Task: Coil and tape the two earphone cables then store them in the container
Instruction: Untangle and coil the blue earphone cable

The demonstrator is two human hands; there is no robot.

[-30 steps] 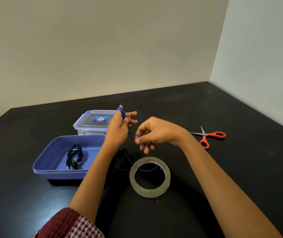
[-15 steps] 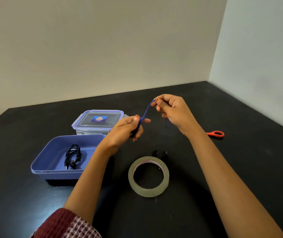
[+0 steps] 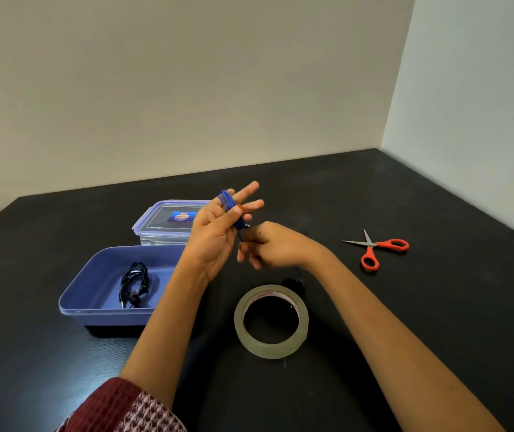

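Note:
A blue earphone cable (image 3: 227, 201) is wound in loops around the raised fingers of my left hand (image 3: 218, 232), and its thumb presses the loops. Just to the right, my right hand (image 3: 269, 247) pinches the free end of that cable below the loops. The cable's dark earbuds (image 3: 293, 283) lie on the table behind the roll of clear tape (image 3: 270, 321). A coiled black earphone cable (image 3: 133, 285) lies inside the open blue container (image 3: 93, 310) at the left.
The container's clear lid with blue rim (image 3: 168, 218) lies behind it. Orange-handled scissors (image 3: 377, 247) lie to the right on the black table (image 3: 436, 307). Walls close off the back and right sides.
My right hand came down from its raised position to below the left hand, carrying the blue cable around. My left fingers lifted and spread, now with more loops on them.

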